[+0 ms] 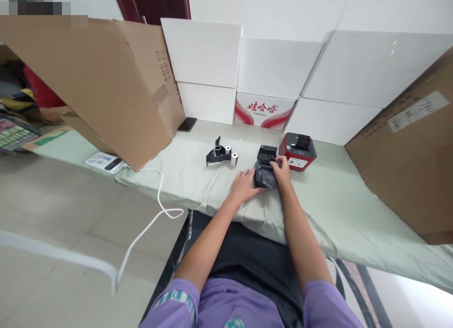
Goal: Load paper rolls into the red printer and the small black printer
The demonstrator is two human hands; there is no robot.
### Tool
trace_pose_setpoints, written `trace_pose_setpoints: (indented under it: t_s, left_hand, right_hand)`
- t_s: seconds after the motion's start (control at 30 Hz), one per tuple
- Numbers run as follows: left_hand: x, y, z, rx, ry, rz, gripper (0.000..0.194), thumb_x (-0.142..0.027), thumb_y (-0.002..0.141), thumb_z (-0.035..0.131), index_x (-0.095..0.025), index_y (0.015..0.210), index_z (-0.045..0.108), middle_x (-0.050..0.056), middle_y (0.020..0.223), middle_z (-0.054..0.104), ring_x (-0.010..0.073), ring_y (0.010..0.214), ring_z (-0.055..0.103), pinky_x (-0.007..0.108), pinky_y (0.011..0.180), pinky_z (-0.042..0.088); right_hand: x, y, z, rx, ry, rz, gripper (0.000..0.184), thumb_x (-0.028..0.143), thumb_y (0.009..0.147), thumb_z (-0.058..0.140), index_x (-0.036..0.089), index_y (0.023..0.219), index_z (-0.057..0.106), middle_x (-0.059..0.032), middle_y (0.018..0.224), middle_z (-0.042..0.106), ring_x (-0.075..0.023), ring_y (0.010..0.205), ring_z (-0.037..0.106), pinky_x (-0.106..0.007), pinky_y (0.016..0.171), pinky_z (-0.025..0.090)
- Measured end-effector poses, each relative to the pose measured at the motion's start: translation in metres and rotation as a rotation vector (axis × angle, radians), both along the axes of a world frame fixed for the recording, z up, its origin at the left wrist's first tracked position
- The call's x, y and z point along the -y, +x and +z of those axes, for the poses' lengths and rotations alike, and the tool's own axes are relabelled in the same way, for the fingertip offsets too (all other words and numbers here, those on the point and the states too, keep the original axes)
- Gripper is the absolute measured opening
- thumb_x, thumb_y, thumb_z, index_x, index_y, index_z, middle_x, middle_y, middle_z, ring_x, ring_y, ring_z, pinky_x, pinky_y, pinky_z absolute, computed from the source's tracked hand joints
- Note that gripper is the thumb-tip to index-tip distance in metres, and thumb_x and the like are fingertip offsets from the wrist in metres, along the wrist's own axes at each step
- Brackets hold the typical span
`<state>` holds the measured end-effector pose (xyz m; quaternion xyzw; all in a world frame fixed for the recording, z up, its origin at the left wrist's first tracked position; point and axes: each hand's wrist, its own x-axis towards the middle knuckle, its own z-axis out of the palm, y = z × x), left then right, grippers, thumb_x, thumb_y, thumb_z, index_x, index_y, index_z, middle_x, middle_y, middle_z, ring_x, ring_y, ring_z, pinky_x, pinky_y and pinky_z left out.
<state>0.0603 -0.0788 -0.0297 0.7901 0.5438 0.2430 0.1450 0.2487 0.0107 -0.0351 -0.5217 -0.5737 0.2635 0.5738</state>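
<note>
A small black portable printer [266, 176] lies on the cloth-covered table with its lid [267, 153] raised at the far side. My left hand [244, 185] grips its left side, the thumb along the near edge. At its upper right, my right hand [282, 170] has bent fingers pressed together by the compartment under the lid; whether they pinch something small cannot be made out. Just behind my right hand stands a red and black box-shaped printer [297, 151]. To the left are white paper rolls [234, 158] beside a black strap [219, 159].
Large cardboard boxes stand at left [102, 78] and right [414, 144]. White boxes [208, 54] line the back. A dark phone [187, 124] lies near the left box. A white power strip [102, 162] sits at the table's left edge, its white cable [161, 191] hanging over the front.
</note>
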Motion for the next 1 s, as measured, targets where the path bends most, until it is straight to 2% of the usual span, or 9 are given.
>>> trace_pose_setpoints:
  t_s: [0.1,0.2,0.43,0.57,0.73,0.9,1.0]
  left_hand:
    - [0.0,0.0,0.0,0.013,-0.005,0.004,0.085,-0.063,0.084,0.065,-0.014,0.15,0.041,0.017,0.153,0.051,0.0305,0.147,0.041,0.046,0.124,0.026]
    - [-0.001,0.0,0.0,0.024,-0.019,0.007,0.088,-0.062,0.083,0.066,-0.014,0.152,0.038,0.018,0.154,0.048,0.0306,0.146,0.041,0.047,0.124,0.026]
    - [-0.001,-0.002,0.0,0.061,0.001,-0.012,0.1,-0.056,0.084,0.068,-0.017,0.161,0.017,0.018,0.155,0.047,0.0298,0.144,0.045,0.047,0.122,0.028]
    - [-0.001,-0.002,0.003,0.063,-0.004,-0.032,0.107,-0.056,0.083,0.07,-0.019,0.163,0.009,0.018,0.153,0.05,0.031,0.144,0.044,0.048,0.12,0.03]
    - [0.0,-0.002,0.005,0.046,-0.009,-0.061,0.101,-0.053,0.084,0.07,-0.026,0.163,0.013,0.011,0.156,0.049,0.0318,0.146,0.04,0.049,0.122,0.027]
    - [0.0,-0.003,0.005,0.048,-0.014,-0.066,0.093,-0.053,0.085,0.07,-0.029,0.161,0.023,0.006,0.158,0.047,0.031,0.147,0.039,0.049,0.122,0.026]
    - [0.0,-0.004,0.004,0.062,-0.015,-0.058,0.091,-0.053,0.084,0.07,-0.03,0.16,0.025,0.005,0.158,0.047,0.0308,0.146,0.041,0.049,0.122,0.027]
  right_hand:
    - [-0.004,-0.002,-0.004,-0.23,-0.051,0.039,0.036,0.046,0.07,0.064,0.025,0.095,0.048,-0.0032,0.109,0.061,-0.0217,0.106,0.06,-0.042,0.101,0.046]
    - [-0.004,0.0,-0.009,-0.372,-0.061,0.054,0.04,0.048,0.073,0.063,0.027,0.104,0.048,-0.003,0.116,0.063,-0.0211,0.11,0.061,-0.041,0.103,0.046]
    - [0.011,0.007,-0.005,-0.322,-0.166,0.215,0.042,0.051,0.081,0.061,0.025,0.113,0.059,-0.0051,0.116,0.07,-0.0251,0.114,0.064,-0.044,0.103,0.047]
    - [0.016,0.005,0.003,-0.295,-0.19,0.258,0.044,0.035,0.068,0.073,0.025,0.108,0.06,-0.0069,0.123,0.07,-0.0264,0.121,0.061,-0.046,0.11,0.043]
    - [0.019,0.004,0.01,-0.296,-0.23,0.304,0.055,0.03,0.063,0.072,0.027,0.116,0.058,-0.0087,0.13,0.064,-0.027,0.123,0.059,-0.046,0.109,0.044]
    - [0.019,0.003,0.016,-0.259,-0.274,0.246,0.072,0.033,0.06,0.073,0.03,0.129,0.051,-0.0102,0.147,0.047,-0.0278,0.122,0.056,-0.043,0.1,0.049]
    - [0.019,0.003,0.016,-0.251,-0.296,0.234,0.078,0.035,0.059,0.074,0.031,0.133,0.048,-0.0099,0.148,0.044,-0.0268,0.12,0.056,-0.04,0.096,0.051]
